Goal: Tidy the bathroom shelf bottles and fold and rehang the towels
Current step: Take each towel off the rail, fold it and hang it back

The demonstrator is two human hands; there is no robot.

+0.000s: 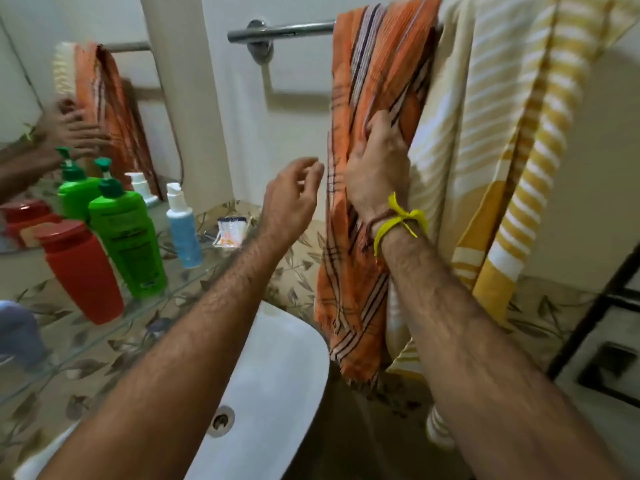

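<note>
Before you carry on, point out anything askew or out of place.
A small white packet lies loose on the glass shelf, apart from the upright bottles. The orange towel hangs bunched and narrow on the rail.

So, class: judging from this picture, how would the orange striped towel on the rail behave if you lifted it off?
The orange striped towel would probably be floppy: it hangs in soft folds from the rail. It looks thin, so likely light. It bunches under the right hand, so it may slide off unevenly.

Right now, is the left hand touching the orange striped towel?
Apart. The head view shows pale wall between the left hand's fingertips and the orange striped towel's edge.
</note>
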